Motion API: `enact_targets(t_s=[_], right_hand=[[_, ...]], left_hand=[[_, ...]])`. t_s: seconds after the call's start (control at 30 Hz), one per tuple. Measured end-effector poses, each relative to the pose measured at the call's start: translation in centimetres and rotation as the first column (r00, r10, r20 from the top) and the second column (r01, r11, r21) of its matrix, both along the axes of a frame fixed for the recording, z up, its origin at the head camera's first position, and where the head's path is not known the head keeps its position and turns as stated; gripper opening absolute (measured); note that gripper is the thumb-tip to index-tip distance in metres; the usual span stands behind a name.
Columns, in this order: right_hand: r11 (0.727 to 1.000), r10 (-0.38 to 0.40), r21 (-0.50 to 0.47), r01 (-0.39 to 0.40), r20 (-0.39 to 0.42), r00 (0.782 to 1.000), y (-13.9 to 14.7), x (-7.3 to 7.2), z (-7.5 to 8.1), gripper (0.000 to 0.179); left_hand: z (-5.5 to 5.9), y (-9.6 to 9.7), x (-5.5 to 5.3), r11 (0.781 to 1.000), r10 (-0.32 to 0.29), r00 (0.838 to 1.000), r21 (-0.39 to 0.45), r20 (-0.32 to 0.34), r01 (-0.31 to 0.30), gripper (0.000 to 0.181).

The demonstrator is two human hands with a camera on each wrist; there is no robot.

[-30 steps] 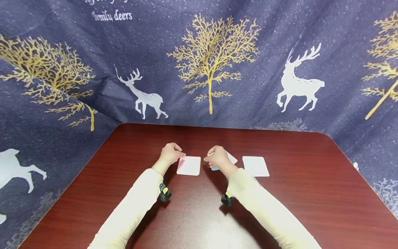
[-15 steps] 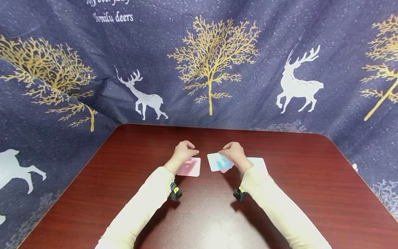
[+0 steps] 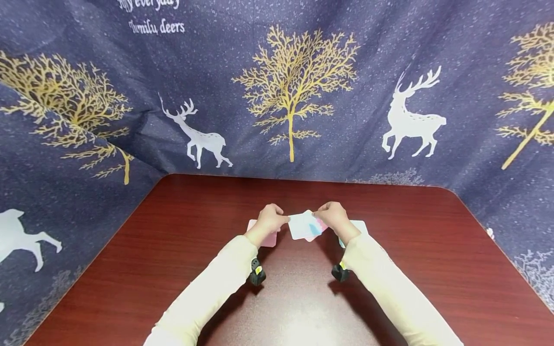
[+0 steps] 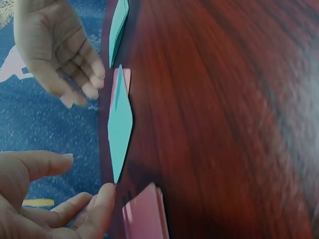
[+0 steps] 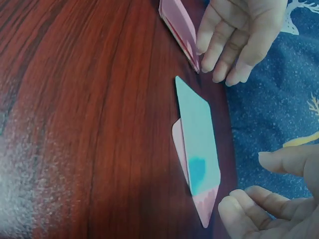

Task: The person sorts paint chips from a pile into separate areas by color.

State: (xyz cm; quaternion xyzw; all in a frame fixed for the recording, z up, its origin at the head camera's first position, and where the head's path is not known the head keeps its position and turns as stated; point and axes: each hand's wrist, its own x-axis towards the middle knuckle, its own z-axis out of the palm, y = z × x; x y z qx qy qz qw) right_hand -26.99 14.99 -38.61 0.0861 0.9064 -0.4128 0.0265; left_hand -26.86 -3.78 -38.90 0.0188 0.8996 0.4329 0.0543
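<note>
A light-blue card [image 3: 299,227] lies in the middle, partly over a pink card [image 5: 179,144] whose edges stick out beneath it. My left hand [image 3: 269,220] is at the light-blue card's left end; in the left wrist view a fingertip [image 4: 107,191] is right at its corner, the thumb held apart. At the other end is my right hand [image 3: 334,217], which overlaps the cards' upper right corner in the head view. The right wrist view shows its thumb and fingers spread beside the cards, with nothing between them.
Under my left wrist sits a small pile of pink cards [image 4: 144,216]. Another pile, light-blue cards [image 4: 118,30], lies to the right, partly behind my right arm. All are on a dark red wooden table [image 3: 207,206] in front of a deer-print cloth [image 3: 337,129].
My left hand has moved right, from the pink pile to the middle cards. My right hand has moved right, and the light-blue card now lies over the pink one.
</note>
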Motion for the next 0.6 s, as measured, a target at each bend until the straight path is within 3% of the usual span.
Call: enact_targets(t_s=[0.17,0.37,0.47,0.53,0.6], right_hand=[[1.0,0.002,-0.028,-0.002,0.007,1.0,0.2,0.0,-0.5,0.027],[0.991,0.005,-0.134,0.003,0.053,0.999,0.2,-0.2,-1.1,0.026],[0.988,0.001,-0.153,0.009,0.06,0.998,0.2,-0.2,-1.3,0.026],[0.988,-0.005,-0.153,0.013,0.053,0.999,0.1,-0.1,-1.4,0.026],[0.985,-0.006,-0.174,0.015,0.053,0.999,0.0,-0.1,-1.5,0.025]], left_hand=[[-0.5,0.8,0.2,0.999,-0.019,0.999,0.036,0.036,0.017,0.029],[-0.7,1.6,0.5,0.999,0.013,0.989,0.039,0.145,-0.018,0.026],[-0.9,1.9,0.5,0.999,0.022,0.99,0.035,0.136,-0.027,0.021],[-1.1,2.1,0.4,0.998,0.021,0.994,0.06,0.111,-0.027,0.012],[-1.3,2.2,0.3,0.995,0.018,0.996,0.1,0.083,-0.026,0.014]])
